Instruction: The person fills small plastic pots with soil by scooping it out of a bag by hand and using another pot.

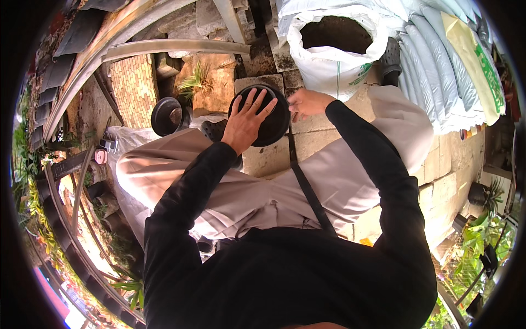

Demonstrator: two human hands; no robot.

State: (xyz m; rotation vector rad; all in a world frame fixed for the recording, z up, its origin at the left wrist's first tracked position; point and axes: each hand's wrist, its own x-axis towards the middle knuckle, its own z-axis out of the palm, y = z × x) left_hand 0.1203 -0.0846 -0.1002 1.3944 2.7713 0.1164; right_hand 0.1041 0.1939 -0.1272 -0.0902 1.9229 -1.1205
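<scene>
Between my knees stands a round black plastic pot [276, 128] on the stone paving, its inside dark and partly covered. My left hand [248, 119] lies across the top of it with the fingers spread. At the right side of the rim is my right hand [308, 103], its fingers bent; whether they pinch something small or touch the rim cannot be made out. A smaller black plastic pot [166, 117] sits to the left, tilted, with some brown material in it. Beyond, a small grassy plant [196, 82] lies on a tan block [215, 96].
An open white woven sack [324, 68] full of dark soil stands ahead to the right. Filled plastic bags [435, 70] are stacked beside it. A patterned block [133, 90] and a curved strip [176, 47] lie ahead left. Clear plastic sheeting [129, 201] spreads by my left leg.
</scene>
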